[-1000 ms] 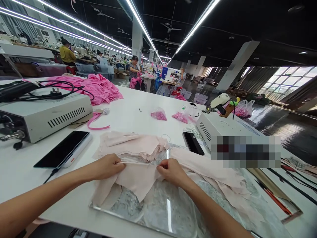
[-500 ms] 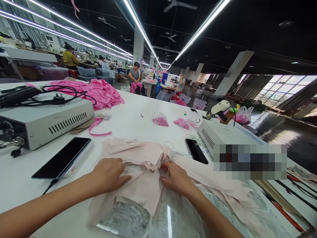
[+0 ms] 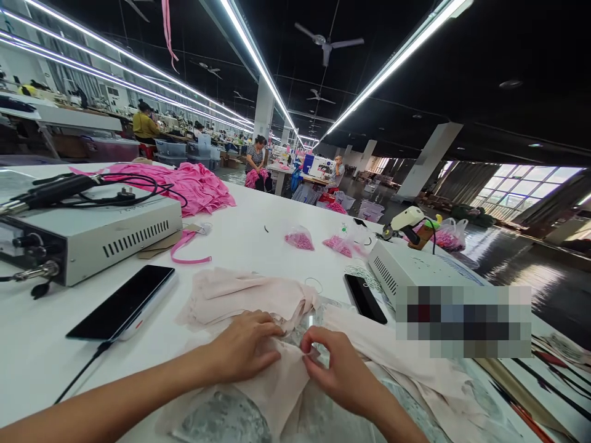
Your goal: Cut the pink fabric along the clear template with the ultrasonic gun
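A pale pink cloth piece [image 3: 281, 381] lies in front of me over a clear, shiny sheet [image 3: 221, 415]. My left hand [image 3: 242, 347] rests on its left upper part, thumb apart from the fingers. At the cloth's upper right corner, my right hand [image 3: 339, 369] pinches the edge between thumb and fingertips. Just beyond the hands is a folded pale pink stack [image 3: 249, 298]. More pale pink cloth [image 3: 401, 344] stretches off to the right, beside my right wrist.
Left stand a phone [image 3: 122, 301] with a cable and a grey metal box [image 3: 120, 227]. A second phone [image 3: 364, 298] and another box [image 3: 425, 264] are right. Bright pink cloth [image 3: 198, 187] and small bags of pink pieces [image 3: 300, 239] lie farther back. Co-workers sit beyond.
Both hands have come nearer me, the left also moving right. The front cloth's upper edge has come away from the folded stack, leaving a gap. The camera view has shifted slightly.
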A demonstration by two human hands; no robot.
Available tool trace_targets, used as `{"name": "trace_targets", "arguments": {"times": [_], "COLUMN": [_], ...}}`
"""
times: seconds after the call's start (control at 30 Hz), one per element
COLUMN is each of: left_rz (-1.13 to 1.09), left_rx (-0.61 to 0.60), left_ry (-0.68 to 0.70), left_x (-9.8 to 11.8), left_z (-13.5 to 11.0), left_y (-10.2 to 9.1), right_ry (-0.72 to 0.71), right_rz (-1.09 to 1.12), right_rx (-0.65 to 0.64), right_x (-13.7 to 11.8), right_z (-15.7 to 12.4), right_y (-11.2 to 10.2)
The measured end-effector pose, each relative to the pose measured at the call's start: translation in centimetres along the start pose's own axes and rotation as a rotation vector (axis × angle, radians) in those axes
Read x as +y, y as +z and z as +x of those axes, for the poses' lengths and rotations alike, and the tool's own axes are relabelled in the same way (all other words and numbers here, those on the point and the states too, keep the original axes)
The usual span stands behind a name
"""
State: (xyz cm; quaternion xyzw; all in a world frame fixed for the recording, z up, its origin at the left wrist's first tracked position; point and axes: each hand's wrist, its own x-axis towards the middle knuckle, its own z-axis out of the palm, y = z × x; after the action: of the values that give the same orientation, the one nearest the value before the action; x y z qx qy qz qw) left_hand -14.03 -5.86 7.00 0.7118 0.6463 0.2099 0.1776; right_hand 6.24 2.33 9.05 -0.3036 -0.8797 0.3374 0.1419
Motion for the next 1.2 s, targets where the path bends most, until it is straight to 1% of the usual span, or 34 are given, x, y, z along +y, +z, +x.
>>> {"name": "trace_targets", "arguments": {"times": [0.07,0.13,0.23,0.3,0.4,0.5,0.6,0.67,0.77,0.83,0.9,0.97,1.03,1.07,1.1,1.17,1.2], "left_rz": [-0.088,-0.161,-0.212,-0.21,-0.172,-0.104,-0.02,0.047,0.141,0.193,0.23,0.25,0.236,0.204,0.18,0.206,0.206], "left_rx": [-0.002,-0.016,-0.005,0.028,0.07,0.081,0.071,0.066,0.069,0.09,0.118,0.14,0.164,0.203,0.188,0.066,0.001], "left_ry": [0.023,0.015,-0.06,-0.133,-0.219,-0.287,-0.344,-0.371,-0.384,-0.369,-0.333,-0.282,-0.164,-0.06,0.033,0.19,0.241], "left_x": [0.1,-0.1,-1.3,-2.7,-5.1,-7.5,-9.3,-9.9,-10.6,-11.0,-11.2,-10.7,-8.9,-7.4,-5.5,-1.1,1.1], "left_z": [-0.1,-0.3,-1.0,-1.5,-1.5,-0.2,2.1,3.4,4.6,4.7,4.6,4.6,5.0,5.4,5.9,7.3,8.1], "left_y": [0.1,-0.1,-1.1,-2.3,-4.9,-7.5,-8.9,-8.9,-8.1,-7.6,-7.4,-7.4,-7.2,-6.8,-6.2,-4.3,-3.1], "right_ry": [-0.028,-0.041,-0.033,-0.008,0.063,0.148,0.207,0.224,0.23,0.231,0.23,0.222,0.213,0.211,0.216,0.241,0.258], "right_rz": [0.065,0.127,0.217,0.263,0.288,0.262,0.204,0.153,0.083,0.057,0.049,0.058,0.082,0.098,0.116,0.151,0.166], "right_rx": [-0.005,0.026,0.118,0.17,0.212,0.228,0.235,0.247,0.279,0.317,0.382,0.471,0.556,0.59,0.618,0.665,0.686], "right_x": [-0.9,-1.4,-1.5,-1.3,-1.0,-0.2,1.0,1.9,3.0,3.5,3.9,4.2,4.8,5.2,5.6,6.7,7.2], "right_z": [-0.6,-0.7,0.3,1.5,4.0,6.9,9.5,10.8,11.8,11.7,11.0,9.6,7.5,6.2,4.8,1.7,0.1], "right_y": [-0.5,-1.0,-1.8,-2.1,-2.4,-2.6,-2.5,-2.2,-1.7,-1.5,-1.7,-2.4,-3.3,-3.8,-4.3,-5.1,-5.3]}}
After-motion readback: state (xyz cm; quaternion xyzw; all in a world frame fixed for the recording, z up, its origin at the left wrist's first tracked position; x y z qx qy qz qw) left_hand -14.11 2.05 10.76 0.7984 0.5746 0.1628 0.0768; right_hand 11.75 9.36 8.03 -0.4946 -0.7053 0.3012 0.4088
